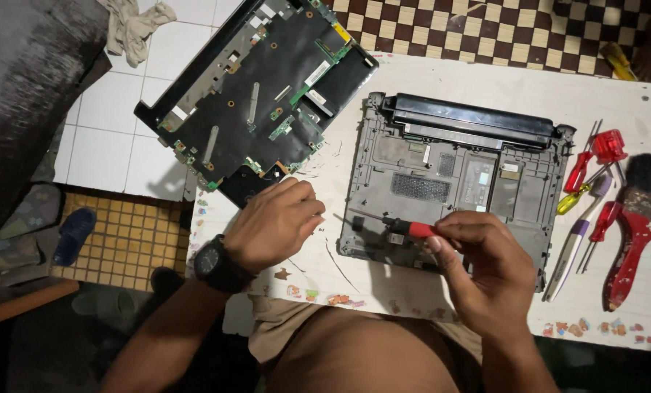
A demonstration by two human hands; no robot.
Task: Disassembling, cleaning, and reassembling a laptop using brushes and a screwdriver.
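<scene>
On the white table (485,84), right in front of the seated person, lies a grey laptop base (449,189), underside up, its black battery bar (471,120) running along the far edge. The right hand (485,258) is closed around a small red-handled screwdriver (394,224), thumb and fingertips pinching the red grip, and the thin shaft points left across the near-left corner of the base, tip over the table just beside the casing. The left hand (274,222), a black watch (216,266) on its wrist, is curled loosely with fingers drawn together, resting on the table at the near corner of a black circuit board assembly (260,94); whether it holds anything small, I cannot tell. That board assembly lies tilted, hanging partly off the table's left edge over the white floor tiles (114,109). Over on the right side of the table, well apart from both hands, sits a cluster of tools: red screwdrivers (594,156), a yellow-handled one (574,198), a white and purple pen-like tool (576,240), and a red-handled paintbrush (634,225) with dark bristles. A crumpled cloth (132,25) lies on the tiles at the top left.
</scene>
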